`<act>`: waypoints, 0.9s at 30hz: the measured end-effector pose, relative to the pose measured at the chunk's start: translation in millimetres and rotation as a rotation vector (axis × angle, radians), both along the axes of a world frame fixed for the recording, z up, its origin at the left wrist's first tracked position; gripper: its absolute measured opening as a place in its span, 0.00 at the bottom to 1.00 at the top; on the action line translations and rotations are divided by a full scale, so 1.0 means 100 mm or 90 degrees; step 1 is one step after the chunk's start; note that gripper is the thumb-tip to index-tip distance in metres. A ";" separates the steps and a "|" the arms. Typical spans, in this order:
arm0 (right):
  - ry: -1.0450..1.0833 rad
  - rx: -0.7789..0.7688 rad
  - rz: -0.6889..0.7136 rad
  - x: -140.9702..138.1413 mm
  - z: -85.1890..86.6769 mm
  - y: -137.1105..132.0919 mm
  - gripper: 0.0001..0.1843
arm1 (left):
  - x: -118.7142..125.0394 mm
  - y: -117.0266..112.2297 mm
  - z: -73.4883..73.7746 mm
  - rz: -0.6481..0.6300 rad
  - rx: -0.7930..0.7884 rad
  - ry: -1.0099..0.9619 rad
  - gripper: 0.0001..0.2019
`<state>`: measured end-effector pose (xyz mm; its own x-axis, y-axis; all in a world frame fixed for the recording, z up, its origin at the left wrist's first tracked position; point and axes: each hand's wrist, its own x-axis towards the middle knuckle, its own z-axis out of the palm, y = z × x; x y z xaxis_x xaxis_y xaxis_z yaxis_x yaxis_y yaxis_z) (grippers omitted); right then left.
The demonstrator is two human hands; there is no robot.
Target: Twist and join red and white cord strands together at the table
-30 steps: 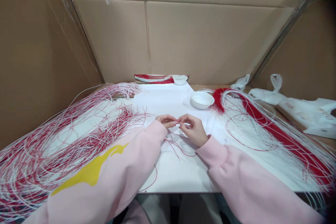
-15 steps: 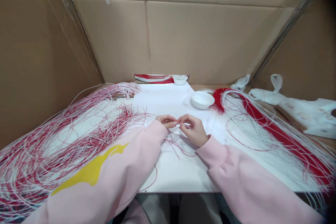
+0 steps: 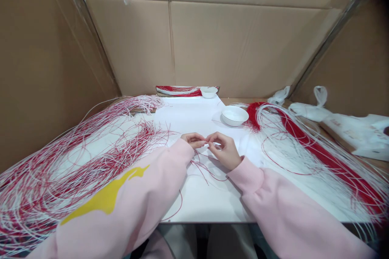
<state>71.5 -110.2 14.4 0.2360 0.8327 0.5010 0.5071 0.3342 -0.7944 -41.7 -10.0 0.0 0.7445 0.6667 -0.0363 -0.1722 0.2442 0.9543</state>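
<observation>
At the middle of the white table, my left hand (image 3: 194, 140) and my right hand (image 3: 224, 148) meet fingertip to fingertip. Both pinch a thin red cord (image 3: 207, 142), of which only a short piece shows between them. Loose red cord ends (image 3: 209, 168) hang below the hands and spread over the table. Whether a knot sits under the fingertips is too small to tell. Just beyond my right hand stands a white bowl (image 3: 234, 116); its inside looks pale.
Mixed red and white cords (image 3: 100, 170) cover the left side. On the right lie a red bundle (image 3: 316, 151) and white cords (image 3: 291, 145). White plastic bags (image 3: 358, 129) sit at far right. A mirror-like strip (image 3: 179, 90) leans at the back against cardboard walls (image 3: 212, 44).
</observation>
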 end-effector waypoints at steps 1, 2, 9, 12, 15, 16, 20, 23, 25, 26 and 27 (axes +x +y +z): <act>0.001 0.000 0.000 0.00 0.00 0.00 0.03 | 0.00 0.00 0.00 0.000 0.001 0.000 0.20; 0.001 0.001 0.000 0.00 0.00 0.00 0.03 | 0.00 0.00 0.00 0.000 0.001 0.001 0.20; 0.000 -0.004 -0.002 0.00 -0.01 -0.02 0.03 | 0.00 0.00 0.00 -0.007 0.000 -0.001 0.19; 0.000 -0.007 -0.002 0.00 -0.01 -0.02 0.03 | 0.00 -0.01 0.00 -0.004 0.004 0.001 0.19; 0.000 -0.005 0.001 0.01 -0.01 -0.01 0.03 | 0.00 -0.02 0.02 -0.004 0.003 0.003 0.20; 0.000 -0.005 0.002 0.01 -0.01 -0.01 0.03 | 0.00 -0.02 0.02 -0.003 0.003 0.004 0.20; -0.002 -0.005 0.002 0.01 -0.02 0.00 0.03 | 0.00 -0.02 0.03 -0.001 0.012 0.007 0.20; -0.004 -0.003 0.005 0.01 -0.02 0.00 0.02 | 0.00 -0.02 0.02 0.001 0.016 0.003 0.20; -0.004 -0.002 0.006 0.01 -0.02 0.00 0.02 | 0.00 -0.02 0.02 0.001 0.018 0.003 0.20; -0.004 -0.001 0.005 0.01 -0.02 -0.01 0.02 | 0.00 -0.02 0.02 0.001 0.019 0.002 0.20; -0.004 -0.001 0.004 0.01 -0.02 -0.01 0.02 | 0.00 -0.02 0.02 0.001 0.022 0.002 0.20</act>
<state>72.7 -110.7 12.2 0.2280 0.8348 0.5011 0.5102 0.3359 -0.7918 -41.9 -11.8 1.8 0.7435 0.6686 -0.0152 -0.1696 0.2104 0.9628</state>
